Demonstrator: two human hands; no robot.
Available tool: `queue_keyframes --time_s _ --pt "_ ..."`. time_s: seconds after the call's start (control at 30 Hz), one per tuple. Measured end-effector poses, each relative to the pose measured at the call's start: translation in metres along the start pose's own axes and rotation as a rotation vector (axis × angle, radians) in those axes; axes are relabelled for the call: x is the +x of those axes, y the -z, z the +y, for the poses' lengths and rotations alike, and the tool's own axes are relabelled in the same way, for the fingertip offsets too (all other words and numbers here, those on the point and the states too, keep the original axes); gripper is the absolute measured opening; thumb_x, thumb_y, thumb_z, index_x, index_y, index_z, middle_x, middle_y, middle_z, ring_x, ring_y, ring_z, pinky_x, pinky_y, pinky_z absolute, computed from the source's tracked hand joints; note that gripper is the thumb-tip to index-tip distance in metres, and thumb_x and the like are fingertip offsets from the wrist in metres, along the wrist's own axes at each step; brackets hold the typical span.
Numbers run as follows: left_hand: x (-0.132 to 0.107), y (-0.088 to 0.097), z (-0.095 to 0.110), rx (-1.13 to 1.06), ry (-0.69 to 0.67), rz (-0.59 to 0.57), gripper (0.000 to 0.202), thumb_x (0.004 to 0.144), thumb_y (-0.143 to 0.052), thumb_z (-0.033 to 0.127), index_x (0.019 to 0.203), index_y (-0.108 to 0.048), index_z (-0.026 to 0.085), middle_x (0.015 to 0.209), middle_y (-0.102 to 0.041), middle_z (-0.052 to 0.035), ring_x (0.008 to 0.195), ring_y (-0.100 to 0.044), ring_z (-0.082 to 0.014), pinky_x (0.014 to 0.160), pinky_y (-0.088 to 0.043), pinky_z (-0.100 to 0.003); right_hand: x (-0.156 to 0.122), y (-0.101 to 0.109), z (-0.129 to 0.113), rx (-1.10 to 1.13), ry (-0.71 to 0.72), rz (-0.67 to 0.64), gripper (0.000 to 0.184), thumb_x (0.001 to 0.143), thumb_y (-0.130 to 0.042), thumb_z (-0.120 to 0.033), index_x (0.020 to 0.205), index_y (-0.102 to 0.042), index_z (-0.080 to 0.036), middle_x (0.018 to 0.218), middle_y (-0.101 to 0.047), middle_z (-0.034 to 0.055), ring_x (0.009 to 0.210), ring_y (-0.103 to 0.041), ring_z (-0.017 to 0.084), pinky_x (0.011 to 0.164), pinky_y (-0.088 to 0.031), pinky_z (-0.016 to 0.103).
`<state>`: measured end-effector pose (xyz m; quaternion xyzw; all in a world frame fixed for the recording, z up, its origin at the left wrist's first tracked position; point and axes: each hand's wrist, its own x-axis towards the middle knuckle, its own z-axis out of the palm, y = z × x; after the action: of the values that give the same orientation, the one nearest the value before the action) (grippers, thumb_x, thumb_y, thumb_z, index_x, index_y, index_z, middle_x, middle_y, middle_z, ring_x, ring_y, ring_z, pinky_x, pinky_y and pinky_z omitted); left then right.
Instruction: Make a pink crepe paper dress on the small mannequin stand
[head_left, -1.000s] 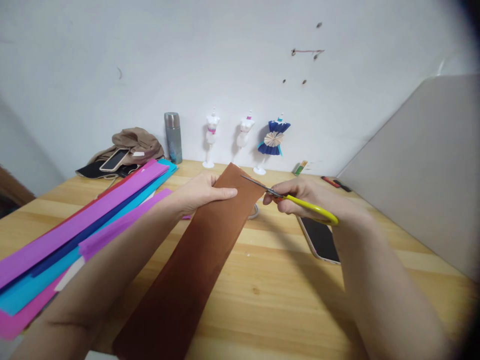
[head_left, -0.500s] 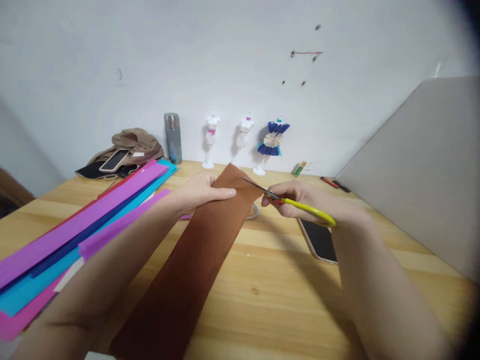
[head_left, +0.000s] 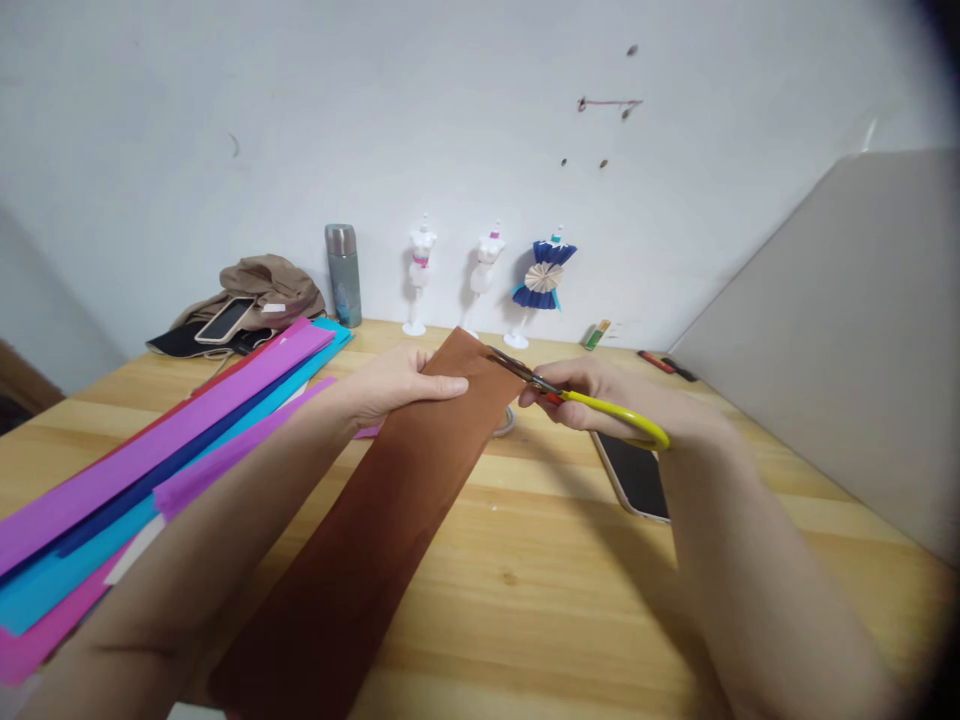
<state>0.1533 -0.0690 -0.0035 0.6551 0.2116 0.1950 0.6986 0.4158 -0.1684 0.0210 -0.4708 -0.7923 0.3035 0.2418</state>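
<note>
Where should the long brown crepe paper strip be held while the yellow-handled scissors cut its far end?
Probably best to pinch the long brown crepe paper strip near its far end, coming from its left edge, where the left hand grips it now. The sheet is thin and limp, so a hold close to the blades keeps it taut. The right hand brings the yellow-handled scissors in from the right edge.

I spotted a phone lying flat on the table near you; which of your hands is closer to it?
Right. The right hand, holding the scissors, hovers just above the phone; the left hand grips the brown paper farther left.
</note>
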Motion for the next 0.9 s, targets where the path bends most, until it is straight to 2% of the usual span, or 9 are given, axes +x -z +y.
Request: queue_keyframes --time_s 0.2,0.4,0.47,0.57,0.67,0.73,0.83,0.9 --pt "0.003 0.002 -0.003 0.02 0.047 -0.03 0.043 0.075 -0.09 0.044 0.105 -0.08 0.014 0.105 -0.082 -0.0127 0.084 -0.077 -0.0237 0.075 -0.06 -0.032 0.001 -0.001 0.001 0.007 0.015 -0.005 0.023 0.084 -0.061 -0.04 0.09 -0.07 -0.02 0.075 -0.057 0.0006 0.067 -0.048 0.017 0.069 -0.044 0.033" --pt "0.004 0.002 -0.004 0.054 0.059 -0.03 0.044 0.076 -0.089 0.044 0.105 -0.08 0.013 0.109 -0.081 -0.0157 0.091 -0.078 -0.028 0.077 -0.06 -0.035 0.002 -0.001 0.002 -0.03 0.01 -0.029 0.026 0.085 -0.059 -0.045 0.076 -0.059 -0.021 0.076 -0.056 0.0011 0.071 -0.049 0.017 0.071 -0.043 0.033" --pt "0.004 0.002 -0.005 0.041 0.048 -0.04 0.044 0.076 -0.088 0.044 0.106 -0.08 0.014 0.109 -0.081 -0.0157 0.093 -0.078 -0.0285 0.08 -0.061 -0.036 0.002 -0.001 0.003 -0.043 -0.006 -0.029 0.03 0.085 -0.06 -0.049 0.079 -0.061 -0.019 0.077 -0.057 0.0022 0.072 -0.05 0.018 0.07 -0.043 0.033" --pt "0.003 0.003 -0.004 0.026 0.02 -0.029 0.042 0.076 -0.089 0.043 0.104 -0.08 0.014 0.103 -0.082 -0.0137 0.093 -0.078 -0.0277 0.082 -0.06 -0.036 0.0 0.002 0.004 -0.047 -0.007 -0.054 0.037 0.087 -0.06 -0.052 0.094 -0.068 -0.017 0.076 -0.057 0.0023 0.072 -0.05 0.019 0.068 -0.042 0.033" --pt "0.001 0.006 -0.001 0.013 -0.037 0.038 0.039 0.074 -0.09 0.041 0.103 -0.08 0.016 0.1 -0.082 -0.0094 0.096 -0.077 -0.0258 0.084 -0.059 -0.033 -0.002 0.008 0.005 -0.099 -0.044 -0.079 0.042 0.086 -0.062 -0.054 0.102 -0.071 -0.016 0.073 -0.057 0.0011 0.07 -0.05 0.018 0.068 -0.042 0.033" --pt "-0.001 0.01 0.003 0.034 -0.041 0.133 0.037 0.073 -0.091 0.04 0.099 -0.081 0.017 0.098 -0.082 -0.0076 0.095 -0.077 -0.0244 0.082 -0.058 -0.031 -0.003 0.011 0.006 -0.125 -0.109 -0.073 0.047 0.083 -0.065 -0.06 0.101 -0.072 -0.016 0.074 -0.058 0.0013 0.07 -0.051 0.019 0.068 -0.041 0.033" --pt "-0.004 0.016 0.01 0.087 -0.024 0.286 0.036 0.069 -0.092 0.04 0.091 -0.08 0.014 0.093 -0.082 -0.0093 0.088 -0.077 -0.025 0.081 -0.059 -0.033 -0.001 0.013 0.008 -0.213 -0.215 -0.019 0.06 0.077 -0.069 -0.068 0.107 -0.074 -0.016 0.086 -0.067 0.0055 0.076 -0.056 0.022 0.069 -0.042 0.034" --pt "-0.007 0.02 0.015 0.08 -0.037 0.328 0.038 0.066 -0.094 0.039 0.088 -0.079 0.012 0.091 -0.081 -0.0108 0.088 -0.077 -0.0265 0.083 -0.06 -0.037 0.002 0.01 0.012 -0.338 -0.293 -0.019 0.059 0.077 -0.071 -0.065 0.11 -0.074 -0.017 0.089 -0.07 0.0066 0.076 -0.059 0.022 0.068 -0.043 0.034"
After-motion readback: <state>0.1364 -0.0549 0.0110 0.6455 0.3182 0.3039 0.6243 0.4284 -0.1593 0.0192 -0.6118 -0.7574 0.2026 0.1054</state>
